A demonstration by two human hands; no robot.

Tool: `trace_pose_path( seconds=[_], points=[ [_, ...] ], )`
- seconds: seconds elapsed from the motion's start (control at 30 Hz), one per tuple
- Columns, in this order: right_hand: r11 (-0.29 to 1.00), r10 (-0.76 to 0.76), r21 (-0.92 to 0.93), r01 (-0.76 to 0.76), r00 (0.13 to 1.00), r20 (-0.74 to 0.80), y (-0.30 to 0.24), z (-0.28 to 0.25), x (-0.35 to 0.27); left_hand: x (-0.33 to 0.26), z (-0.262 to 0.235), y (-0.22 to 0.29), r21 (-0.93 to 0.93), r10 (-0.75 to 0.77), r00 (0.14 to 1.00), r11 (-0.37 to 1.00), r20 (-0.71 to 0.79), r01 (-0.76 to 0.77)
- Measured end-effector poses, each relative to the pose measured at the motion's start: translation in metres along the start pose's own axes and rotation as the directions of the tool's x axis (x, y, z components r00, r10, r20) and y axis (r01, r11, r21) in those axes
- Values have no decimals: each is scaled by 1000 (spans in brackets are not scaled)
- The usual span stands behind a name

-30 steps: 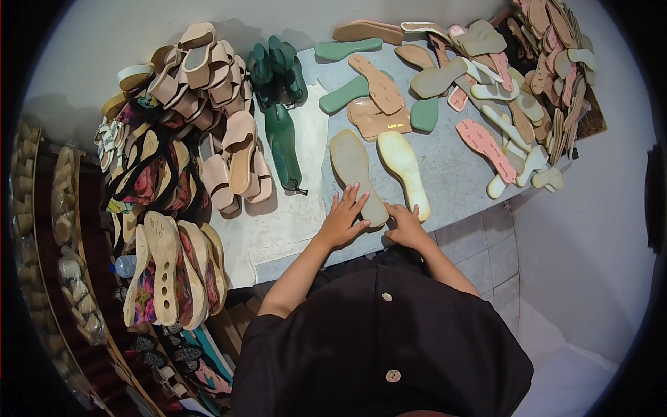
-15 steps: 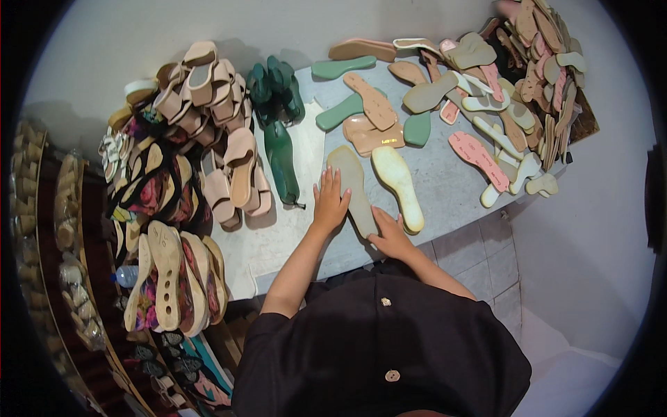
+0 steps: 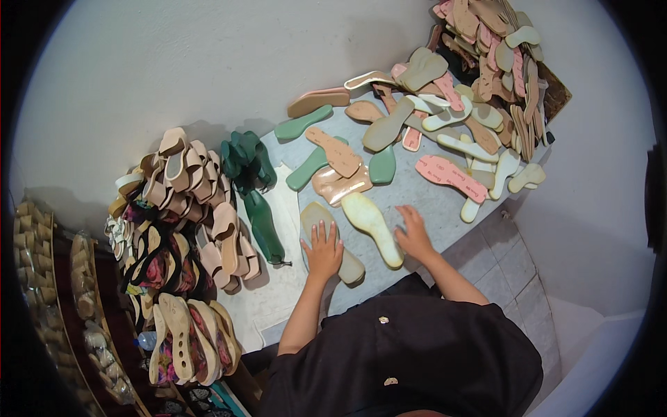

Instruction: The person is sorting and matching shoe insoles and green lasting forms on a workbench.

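Note:
My left hand [image 3: 323, 251] lies flat with its fingers spread on a grey shoe sole [image 3: 351, 268]. Just to the right is a cream shoe sole [image 3: 375, 228], slanting across the table. Beside that cream sole, on its right, is my right hand [image 3: 414, 235], fingers apart and holding nothing. Behind the soles rest a shiny tan piece [image 3: 340, 182], a tan insole [image 3: 335, 153] with small marks, and several green soles [image 3: 382, 165]. A pink printed insole [image 3: 450, 178] lies farther right.
Beige slide sandals [image 3: 226, 229] and green shoe lasts [image 3: 264, 226] stand at the left of the grey table [image 3: 406, 194]. Wedge soles [image 3: 179, 337] crowd its front left corner. A big heap of insoles [image 3: 497, 55] fills the far right. Shelves [image 3: 87, 326] run along the left.
My right hand has left the grey sole and moved to the right of the cream sole, its fingers spreading. My left hand stays on the grey sole. The whole view has shifted.

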State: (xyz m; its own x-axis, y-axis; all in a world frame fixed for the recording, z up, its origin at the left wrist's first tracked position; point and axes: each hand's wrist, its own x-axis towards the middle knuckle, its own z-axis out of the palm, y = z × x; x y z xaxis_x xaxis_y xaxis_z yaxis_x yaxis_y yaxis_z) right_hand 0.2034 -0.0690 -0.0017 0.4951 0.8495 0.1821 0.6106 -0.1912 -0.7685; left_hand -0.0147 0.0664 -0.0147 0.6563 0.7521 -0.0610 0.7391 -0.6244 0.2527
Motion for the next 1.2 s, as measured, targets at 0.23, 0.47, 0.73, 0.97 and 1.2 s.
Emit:
trace_pose_path(
  seconds=[0.23,0.47,0.73,0.97,1.2],
  points=[
    [728,327,-546,-415,910,-255,88,-97,58,9,-24,12,-80,-138,990,987,17,139],
    [830,196,-468,-303,944,-264,124,-129,64,22,-41,70,-378,-338,908,897,-249,230],
    [966,15,257,-38,996,90,59,-82,59,21,-43,111,-590,-297,928,800,-225,113],
    [877,-206,480,-9,896,394,-9,-25,41,-5,-34,111,-736,-269,962,660,-47,148],
    [964,-120,266,-24,849,514,-34,15,28,-43,-23,63,-698,-485,862,668,-147,257]
  ],
)
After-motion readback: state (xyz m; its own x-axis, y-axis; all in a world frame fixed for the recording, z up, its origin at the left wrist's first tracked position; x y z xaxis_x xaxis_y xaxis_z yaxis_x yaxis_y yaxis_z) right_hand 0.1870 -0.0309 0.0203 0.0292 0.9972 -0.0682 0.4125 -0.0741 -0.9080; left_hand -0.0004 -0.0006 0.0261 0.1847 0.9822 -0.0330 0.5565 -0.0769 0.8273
